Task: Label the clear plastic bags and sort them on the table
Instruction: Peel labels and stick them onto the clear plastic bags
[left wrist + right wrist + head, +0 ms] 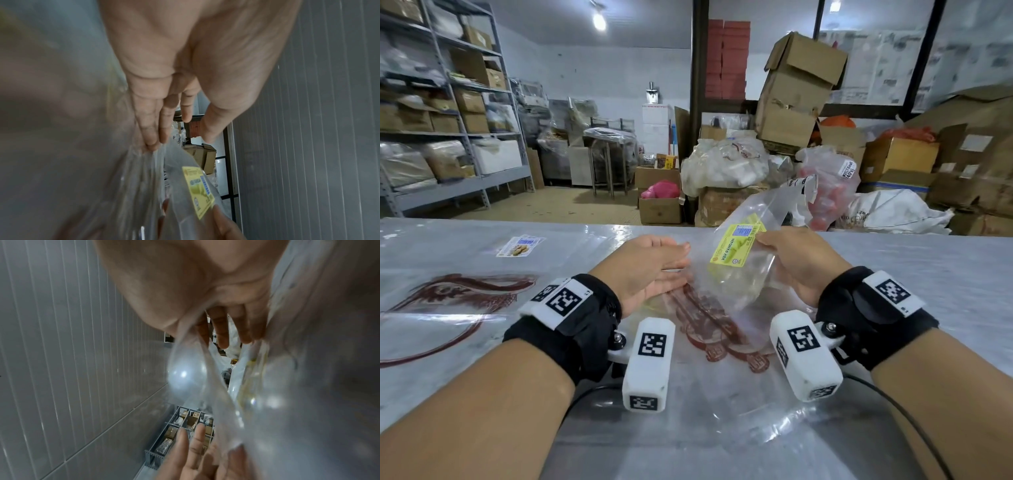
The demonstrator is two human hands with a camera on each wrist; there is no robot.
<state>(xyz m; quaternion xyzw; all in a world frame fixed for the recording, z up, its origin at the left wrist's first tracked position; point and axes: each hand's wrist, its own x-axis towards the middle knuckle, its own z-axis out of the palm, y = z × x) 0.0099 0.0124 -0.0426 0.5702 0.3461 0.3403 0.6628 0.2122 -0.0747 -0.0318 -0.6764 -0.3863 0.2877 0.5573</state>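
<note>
A head-worn camera looks forward and down over the desk (482,342), both hands in its lower half and a stockroom beyond the desk's far edge. The left wrist camera looks along the left hand (185,65) from very close, past its fingers (150,123) toward the clear bag (180,194). The right wrist camera, equally close, looks along the right hand (185,280) into the same bag (267,402). All three share that bag above the desk.
</note>
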